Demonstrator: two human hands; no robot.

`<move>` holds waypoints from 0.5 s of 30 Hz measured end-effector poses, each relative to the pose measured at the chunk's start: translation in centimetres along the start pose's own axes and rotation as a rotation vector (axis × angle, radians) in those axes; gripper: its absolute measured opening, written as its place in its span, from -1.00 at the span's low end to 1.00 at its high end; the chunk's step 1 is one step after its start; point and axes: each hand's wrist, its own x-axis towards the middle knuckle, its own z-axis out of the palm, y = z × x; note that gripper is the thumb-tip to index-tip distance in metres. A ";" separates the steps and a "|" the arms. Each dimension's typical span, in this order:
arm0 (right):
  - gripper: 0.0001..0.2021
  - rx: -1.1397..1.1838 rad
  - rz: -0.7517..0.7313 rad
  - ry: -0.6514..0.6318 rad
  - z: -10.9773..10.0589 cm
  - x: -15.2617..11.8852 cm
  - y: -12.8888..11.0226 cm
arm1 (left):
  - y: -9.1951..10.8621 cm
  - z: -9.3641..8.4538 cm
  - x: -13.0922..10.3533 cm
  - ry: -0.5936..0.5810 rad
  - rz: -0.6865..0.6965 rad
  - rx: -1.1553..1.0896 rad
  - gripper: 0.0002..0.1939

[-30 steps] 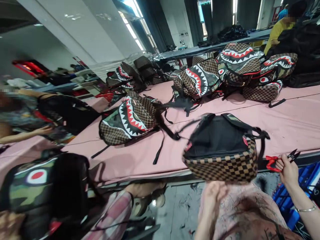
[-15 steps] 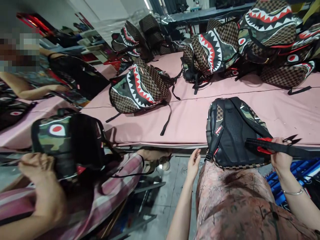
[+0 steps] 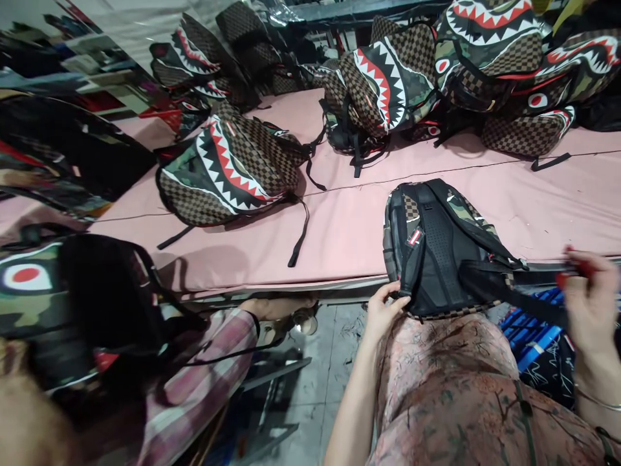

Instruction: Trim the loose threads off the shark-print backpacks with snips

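Observation:
A backpack [image 3: 441, 239] lies back panel up, its lower end over the pink table's front edge by my lap. At its lower left corner, my left hand [image 3: 385, 310] pinches the lower end of a black shoulder strap [image 3: 410, 265]. My right hand [image 3: 592, 298], smeared by motion, is off to the right and closed around red-handled scissors [image 3: 575, 265]; their blades do not show clearly. A loose black webbing strap [image 3: 528, 304] stretches from the bag towards this hand. Whether the fingers grip it too, I cannot tell.
A shark-mouth backpack [image 3: 233, 171] lies left of centre on the pink table [image 3: 339, 226]. More patterned bags [image 3: 388, 84] are piled behind. At left, a co-worker's hand [image 3: 24, 401] is by a camouflage backpack [image 3: 111, 298]. Blue bars [image 3: 538, 336] show below the table at right.
My left hand has gone from beside the backpack to its lower left strap. My right hand has swung right, away from the bag, with the scissors. The view has shifted right.

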 end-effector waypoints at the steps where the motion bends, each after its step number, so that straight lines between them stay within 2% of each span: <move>1: -0.67 -0.005 -0.063 -0.148 1.3 -0.8 -0.6 | 0.4 0.6 -0.2 0.014 -0.037 -0.073 -0.73; 2: -0.72 -0.018 -0.122 -0.324 2.8 -1.5 -1.1 | 0.7 1.2 -0.4 0.034 -0.075 -0.144 -0.72; 4: -0.80 0.010 -0.250 -0.588 5.9 -2.7 -1.7 | 0.8 2.3 -0.8 0.062 -0.150 -0.265 -0.69; 5: -0.82 0.035 -0.294 -0.632 7.4 -3.2 -1.7 | 0.7 2.7 -1.1 0.072 -0.183 -0.315 -0.67; 7: -0.81 0.056 -0.391 -0.657 9.8 -4.1 -1.5 | 0.4 3.2 -1.5 0.093 -0.229 -0.386 -0.66; 9: -0.79 0.052 -0.491 -0.677 11.3 -4.7 -1.2 | 0.3 3.4 -2.0 0.120 -0.253 -0.440 -0.66; 12: -0.76 0.013 -0.586 -0.699 12.3 -5.3 -0.7 | 0.6 3.6 -2.4 0.151 -0.278 -0.508 -0.65; 15: -0.74 -0.005 -0.618 -0.697 12.5 -5.4 -0.7 | 1.1 3.6 -2.6 0.164 -0.298 -0.525 -0.66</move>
